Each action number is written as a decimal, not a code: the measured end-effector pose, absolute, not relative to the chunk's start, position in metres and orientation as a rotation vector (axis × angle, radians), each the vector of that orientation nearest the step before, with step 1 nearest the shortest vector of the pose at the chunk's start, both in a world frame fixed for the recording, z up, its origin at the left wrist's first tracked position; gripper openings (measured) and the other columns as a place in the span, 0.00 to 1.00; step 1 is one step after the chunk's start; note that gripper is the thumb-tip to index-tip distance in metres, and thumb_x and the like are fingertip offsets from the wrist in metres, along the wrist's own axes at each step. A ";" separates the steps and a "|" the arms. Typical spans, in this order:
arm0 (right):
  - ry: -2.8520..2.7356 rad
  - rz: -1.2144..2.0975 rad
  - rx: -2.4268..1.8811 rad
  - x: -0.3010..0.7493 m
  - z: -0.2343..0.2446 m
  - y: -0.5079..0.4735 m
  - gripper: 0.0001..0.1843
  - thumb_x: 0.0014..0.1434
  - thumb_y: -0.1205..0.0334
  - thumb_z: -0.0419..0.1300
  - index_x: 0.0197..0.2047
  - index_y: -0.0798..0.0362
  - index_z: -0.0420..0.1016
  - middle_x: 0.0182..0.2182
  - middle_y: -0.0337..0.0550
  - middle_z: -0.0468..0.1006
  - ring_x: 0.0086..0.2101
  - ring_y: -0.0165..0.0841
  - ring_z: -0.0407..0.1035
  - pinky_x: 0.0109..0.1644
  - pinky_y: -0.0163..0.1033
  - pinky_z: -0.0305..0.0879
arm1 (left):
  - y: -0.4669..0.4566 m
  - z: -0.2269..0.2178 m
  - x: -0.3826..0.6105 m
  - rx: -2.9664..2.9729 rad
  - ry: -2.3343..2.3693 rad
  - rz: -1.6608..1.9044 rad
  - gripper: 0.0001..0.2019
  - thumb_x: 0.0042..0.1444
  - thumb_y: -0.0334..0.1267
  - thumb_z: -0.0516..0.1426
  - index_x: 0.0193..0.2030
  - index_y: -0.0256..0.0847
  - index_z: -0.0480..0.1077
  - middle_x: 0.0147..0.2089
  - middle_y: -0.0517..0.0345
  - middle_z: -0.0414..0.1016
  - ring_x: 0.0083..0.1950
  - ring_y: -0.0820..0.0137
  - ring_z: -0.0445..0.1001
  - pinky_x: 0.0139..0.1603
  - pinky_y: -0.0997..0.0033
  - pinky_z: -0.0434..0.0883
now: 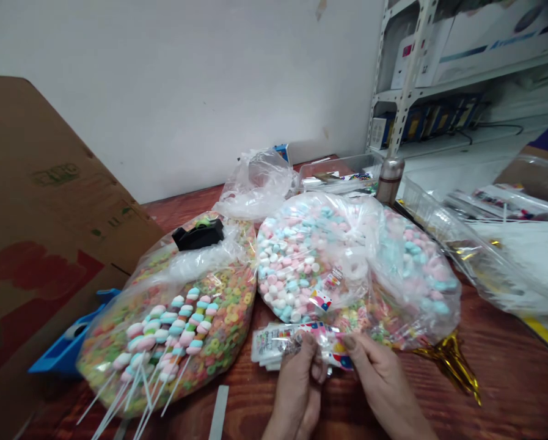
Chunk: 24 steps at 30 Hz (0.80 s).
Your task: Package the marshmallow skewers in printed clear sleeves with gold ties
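Note:
At the front middle of the table, a small stack of clear printed plastic bags (270, 347) lies just before the marshmallow bag. My left hand (299, 382) is closed in a pinch on one printed bag at the stack. The right end of that bag, with coloured dots, is between the thumb and fingers of my right hand (377, 373). Just behind both hands is a big clear bag of pastel marshmallows (283, 263). To the left, marshmallow skewers (177, 330) on white sticks rest on a large bag of ring-shaped cereal (230, 305).
A black tape dispenser (198, 234) sits on the cereal bag; a blue dispenser (69, 348) stands beside a cardboard box (49, 244). Behind are a steel bottle (390, 180) and a clear tray (338, 168). Gold foil (457, 366) and another clear bin (461, 244) lie right.

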State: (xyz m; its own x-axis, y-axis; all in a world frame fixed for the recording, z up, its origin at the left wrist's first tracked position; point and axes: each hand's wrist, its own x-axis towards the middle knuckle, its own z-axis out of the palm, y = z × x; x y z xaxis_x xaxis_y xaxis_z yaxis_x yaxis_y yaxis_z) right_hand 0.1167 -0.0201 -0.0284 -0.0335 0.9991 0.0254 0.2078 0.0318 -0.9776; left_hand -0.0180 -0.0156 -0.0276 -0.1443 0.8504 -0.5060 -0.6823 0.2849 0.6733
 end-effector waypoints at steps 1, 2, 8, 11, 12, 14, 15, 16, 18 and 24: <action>-1.370 1.077 -1.301 0.117 -0.026 -0.021 0.21 0.67 0.47 0.47 0.30 0.50 0.70 0.26 0.39 0.71 0.30 0.35 0.67 0.33 0.35 0.62 | -0.015 -0.028 -0.018 0.149 1.026 1.358 0.21 0.38 0.46 0.72 0.21 0.36 0.65 0.16 0.68 0.60 0.17 0.83 0.53 0.18 0.81 0.54; -1.346 1.027 -1.275 0.117 -0.023 -0.023 0.18 0.67 0.48 0.48 0.36 0.49 0.72 0.31 0.40 0.74 0.35 0.37 0.69 0.38 0.36 0.64 | -0.014 -0.028 -0.019 0.101 0.982 1.378 0.21 0.37 0.46 0.72 0.22 0.36 0.66 0.17 0.68 0.61 0.17 0.83 0.53 0.18 0.81 0.54; -1.500 0.679 -1.122 0.115 -0.012 -0.028 0.15 0.65 0.50 0.53 0.53 0.41 0.71 0.53 0.45 0.71 0.55 0.43 0.64 0.57 0.45 0.62 | -0.013 -0.027 -0.025 0.061 0.860 1.446 0.19 0.41 0.45 0.71 0.26 0.36 0.67 0.21 0.67 0.64 0.18 0.84 0.55 0.19 0.82 0.56; -1.655 0.631 -1.126 0.112 -0.016 -0.026 0.15 0.65 0.54 0.55 0.54 0.44 0.71 0.54 0.47 0.71 0.55 0.44 0.65 0.57 0.46 0.64 | -0.016 -0.028 -0.026 0.113 0.834 1.417 0.19 0.43 0.47 0.69 0.24 0.36 0.67 0.19 0.67 0.62 0.19 0.83 0.54 0.20 0.81 0.57; -1.689 0.617 -1.135 0.110 -0.017 -0.025 0.15 0.64 0.55 0.55 0.53 0.45 0.71 0.54 0.48 0.71 0.55 0.44 0.65 0.56 0.46 0.64 | -0.017 -0.028 -0.026 0.131 0.839 1.399 0.20 0.43 0.48 0.69 0.24 0.36 0.66 0.18 0.68 0.60 0.19 0.83 0.54 0.20 0.80 0.57; -1.733 0.597 -1.134 0.107 -0.018 -0.023 0.14 0.64 0.58 0.55 0.52 0.47 0.71 0.54 0.49 0.71 0.54 0.43 0.66 0.55 0.46 0.66 | -0.018 -0.029 -0.026 0.175 0.882 1.393 0.21 0.42 0.49 0.69 0.23 0.36 0.66 0.17 0.68 0.59 0.19 0.82 0.54 0.21 0.80 0.57; -1.749 0.590 -1.122 0.106 -0.018 -0.023 0.13 0.65 0.59 0.55 0.51 0.48 0.72 0.53 0.49 0.72 0.53 0.42 0.67 0.54 0.44 0.67 | -0.019 -0.029 -0.026 0.204 0.920 1.404 0.21 0.41 0.48 0.70 0.23 0.36 0.66 0.17 0.68 0.60 0.19 0.82 0.55 0.22 0.79 0.57; -1.760 0.583 -1.110 0.105 -0.018 -0.023 0.12 0.65 0.61 0.54 0.50 0.48 0.72 0.51 0.49 0.74 0.52 0.41 0.69 0.53 0.43 0.68 | -0.019 -0.029 -0.026 0.241 0.962 1.419 0.20 0.40 0.47 0.71 0.24 0.36 0.67 0.18 0.67 0.62 0.20 0.81 0.57 0.22 0.79 0.58; -1.780 0.556 -1.100 0.106 -0.021 -0.024 0.12 0.66 0.64 0.52 0.48 0.49 0.73 0.47 0.48 0.77 0.48 0.39 0.71 0.50 0.41 0.70 | -0.020 -0.026 -0.026 0.317 1.029 1.430 0.19 0.40 0.45 0.71 0.30 0.35 0.71 0.21 0.65 0.66 0.21 0.80 0.59 0.23 0.78 0.59; -1.890 0.149 -0.927 0.116 -0.054 -0.023 0.07 0.61 0.67 0.56 0.42 0.50 0.74 0.36 0.44 0.81 0.40 0.41 0.75 0.53 0.45 0.64 | -0.028 -0.027 -0.026 0.409 1.093 1.399 0.14 0.40 0.39 0.70 0.26 0.37 0.70 0.18 0.65 0.64 0.19 0.79 0.60 0.21 0.77 0.56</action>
